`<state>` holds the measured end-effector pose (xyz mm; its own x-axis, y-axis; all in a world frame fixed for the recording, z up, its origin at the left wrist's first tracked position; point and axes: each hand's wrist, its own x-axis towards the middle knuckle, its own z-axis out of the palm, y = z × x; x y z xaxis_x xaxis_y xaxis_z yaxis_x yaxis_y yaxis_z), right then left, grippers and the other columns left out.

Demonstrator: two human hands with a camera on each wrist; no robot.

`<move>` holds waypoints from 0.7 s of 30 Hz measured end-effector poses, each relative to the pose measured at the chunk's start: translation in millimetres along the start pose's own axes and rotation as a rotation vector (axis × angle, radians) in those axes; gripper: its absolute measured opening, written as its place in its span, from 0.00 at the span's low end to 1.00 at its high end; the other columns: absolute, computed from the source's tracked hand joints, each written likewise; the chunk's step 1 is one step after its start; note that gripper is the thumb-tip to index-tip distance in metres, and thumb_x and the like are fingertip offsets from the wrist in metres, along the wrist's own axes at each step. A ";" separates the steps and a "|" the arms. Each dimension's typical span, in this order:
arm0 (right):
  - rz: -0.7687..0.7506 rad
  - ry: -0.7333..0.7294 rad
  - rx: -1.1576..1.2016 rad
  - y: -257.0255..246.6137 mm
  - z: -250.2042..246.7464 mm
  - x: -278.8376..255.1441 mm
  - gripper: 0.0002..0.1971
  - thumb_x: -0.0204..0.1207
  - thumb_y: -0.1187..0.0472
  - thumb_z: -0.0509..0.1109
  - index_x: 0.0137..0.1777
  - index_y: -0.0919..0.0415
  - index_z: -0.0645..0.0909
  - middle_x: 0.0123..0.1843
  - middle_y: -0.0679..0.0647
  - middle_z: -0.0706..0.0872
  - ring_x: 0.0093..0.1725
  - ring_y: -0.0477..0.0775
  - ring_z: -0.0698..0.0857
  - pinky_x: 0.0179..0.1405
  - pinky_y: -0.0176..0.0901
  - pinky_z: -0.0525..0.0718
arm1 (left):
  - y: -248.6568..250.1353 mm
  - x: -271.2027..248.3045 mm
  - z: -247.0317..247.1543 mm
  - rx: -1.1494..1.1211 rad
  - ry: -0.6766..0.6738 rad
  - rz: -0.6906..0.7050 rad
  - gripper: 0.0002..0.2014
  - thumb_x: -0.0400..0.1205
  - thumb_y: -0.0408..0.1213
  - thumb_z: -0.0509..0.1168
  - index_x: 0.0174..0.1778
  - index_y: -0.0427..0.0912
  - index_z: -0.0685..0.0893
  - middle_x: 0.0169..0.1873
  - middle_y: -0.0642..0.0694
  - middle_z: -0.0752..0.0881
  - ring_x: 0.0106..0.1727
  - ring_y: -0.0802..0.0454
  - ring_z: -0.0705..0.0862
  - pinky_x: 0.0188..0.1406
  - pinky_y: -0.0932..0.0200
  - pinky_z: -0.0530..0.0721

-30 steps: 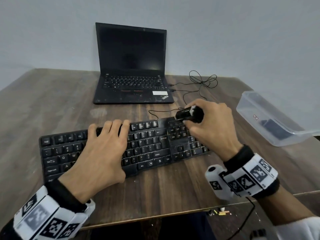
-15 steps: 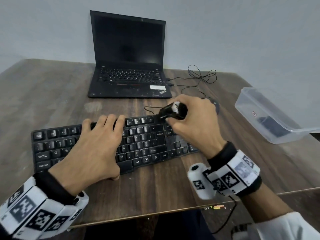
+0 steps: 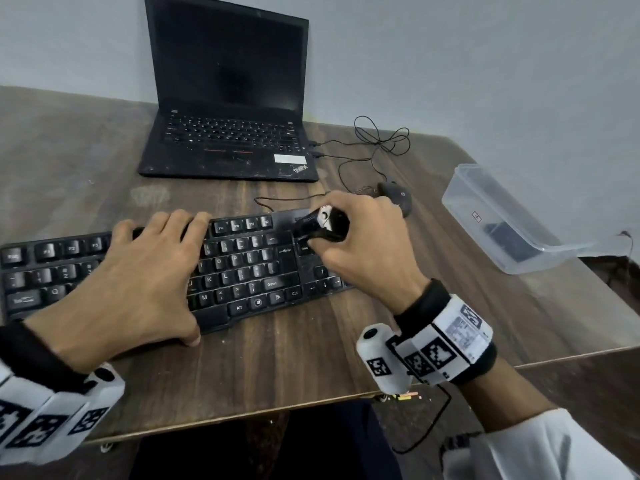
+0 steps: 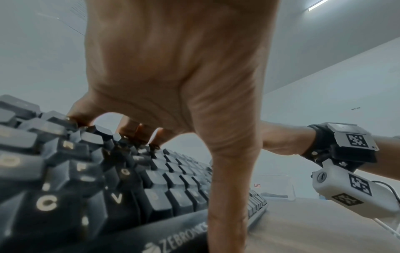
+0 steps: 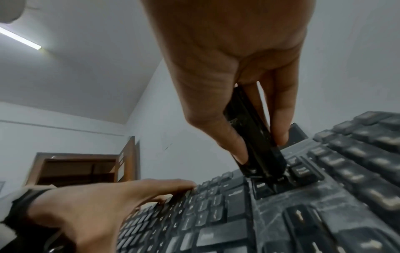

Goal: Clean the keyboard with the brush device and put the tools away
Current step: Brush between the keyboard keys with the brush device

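Observation:
A black keyboard (image 3: 242, 268) lies across the wooden table (image 3: 294, 358), dusty around its navigation keys (image 5: 303, 171). My right hand (image 3: 363, 251) grips the black brush device (image 3: 322, 225), thumb and fingers pinching its sides (image 5: 257, 137), with its tip pressed down among the keys beside the Delete key. My left hand (image 3: 138, 282) rests flat on the keyboard's left half, fingers spread and fingertips (image 4: 134, 130) on the upper key rows, thumb (image 4: 229, 188) down at the front edge.
A shut-off black laptop (image 3: 228, 98) stands open behind the keyboard. A black mouse (image 3: 396, 199) with tangled cable (image 3: 381, 140) lies behind my right hand. A clear plastic box (image 3: 502, 220) holding a dark item sits at the table's right edge.
My right hand has slid the brush device leftwards along the keyboard, from the numeric pad to the keys by Delete. The left hand stays resting on the keyboard.

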<state>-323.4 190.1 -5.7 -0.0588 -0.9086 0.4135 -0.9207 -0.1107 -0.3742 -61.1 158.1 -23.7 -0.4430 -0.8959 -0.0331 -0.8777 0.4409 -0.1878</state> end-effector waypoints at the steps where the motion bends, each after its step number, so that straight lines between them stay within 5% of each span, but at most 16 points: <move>1: -0.018 -0.021 -0.001 0.2 0.0 0.7 0.13 0.67 0.53 0.81 0.51 0.50 0.89 0.38 0.44 0.92 0.40 0.50 0.92 0.44 0.53 0.93 | 0.2 -0.2 0.0 0.004 0.005 -0.002 0.80 0.33 0.72 0.75 0.84 0.39 0.60 0.67 0.46 0.76 0.67 0.43 0.76 0.66 0.33 0.76; 6: 0.060 0.099 -0.035 35.2 -18.6 16.9 0.15 0.68 0.54 0.82 0.55 0.47 0.91 0.45 0.43 0.95 0.46 0.47 0.93 0.53 0.53 0.94 | -0.8 0.1 3.4 -0.003 0.027 -0.008 0.80 0.30 0.72 0.75 0.82 0.37 0.64 0.62 0.45 0.77 0.63 0.41 0.79 0.62 0.32 0.78; 11: -0.041 0.011 -0.043 25.8 -15.0 6.0 0.14 0.68 0.58 0.84 0.54 0.48 0.91 0.40 0.41 0.93 0.42 0.44 0.91 0.48 0.46 0.92 | -0.7 1.9 1.8 -0.002 0.005 -0.008 0.81 0.30 0.72 0.74 0.82 0.37 0.64 0.63 0.46 0.77 0.63 0.42 0.78 0.62 0.33 0.78; 15: 0.089 0.100 -0.018 58.6 -28.7 17.6 0.14 0.69 0.54 0.85 0.56 0.48 0.92 0.46 0.42 0.94 0.46 0.44 0.92 0.55 0.49 0.93 | 2.1 0.6 -3.2 0.003 -0.027 0.001 0.81 0.33 0.71 0.78 0.85 0.38 0.60 0.66 0.47 0.75 0.67 0.44 0.76 0.68 0.35 0.75; 21: 0.147 0.107 0.061 73.6 -27.8 18.3 0.14 0.66 0.50 0.86 0.51 0.48 0.92 0.42 0.40 0.93 0.44 0.39 0.91 0.48 0.43 0.91 | -0.5 3.5 -0.1 -0.006 -0.008 0.007 0.81 0.30 0.73 0.73 0.83 0.38 0.63 0.64 0.46 0.77 0.64 0.43 0.77 0.63 0.34 0.77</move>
<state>-402.9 176.5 -2.7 -0.2353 -0.8689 0.4355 -0.8743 -0.0065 -0.4853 -62.3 154.7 -23.7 -0.4480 -0.8930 -0.0421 -0.8755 0.4478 -0.1817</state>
